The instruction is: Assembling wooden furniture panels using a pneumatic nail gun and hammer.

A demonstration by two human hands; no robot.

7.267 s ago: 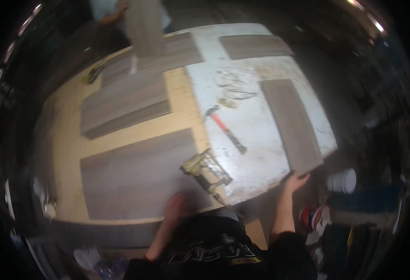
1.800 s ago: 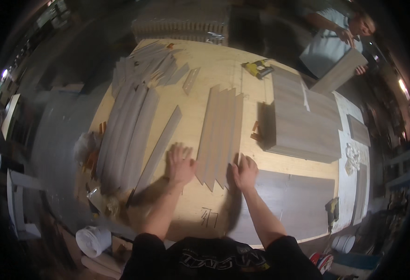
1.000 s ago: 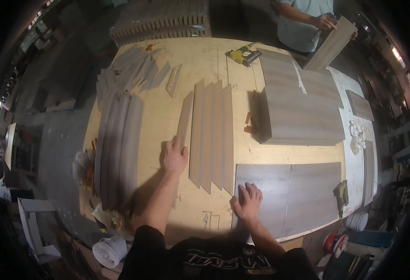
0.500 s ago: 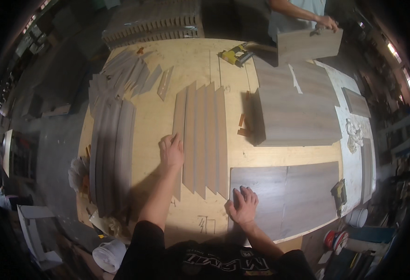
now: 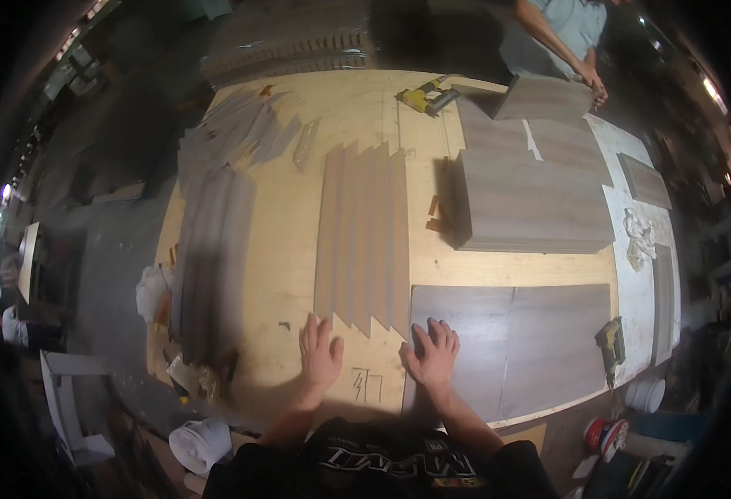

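Note:
Several wood strips (image 5: 364,237) with slanted ends lie side by side on the plywood tabletop (image 5: 282,274) in front of me. At the near end of the leftmost strip rests my left hand (image 5: 321,356), open, its fingertips at the strip's pointed tip. My right hand (image 5: 434,356) is open too, fingers spread over the left edge of a flat grey wood-grain panel (image 5: 548,341). The right fingertips are close to the near end of the rightmost strip. Neither hand grips anything.
A stack of grey panels (image 5: 536,204) stands at the right. Beyond it a person's hands (image 5: 594,87) hold a tilted panel (image 5: 546,98). One yellow nail gun (image 5: 428,98) lies at the back, another (image 5: 608,345) at the right. Grey strips (image 5: 213,249) are piled left.
My left hand has come from the leftmost strip's side to its near end. That strip now sits closer to the others. The other person's panel has lowered and tilted.

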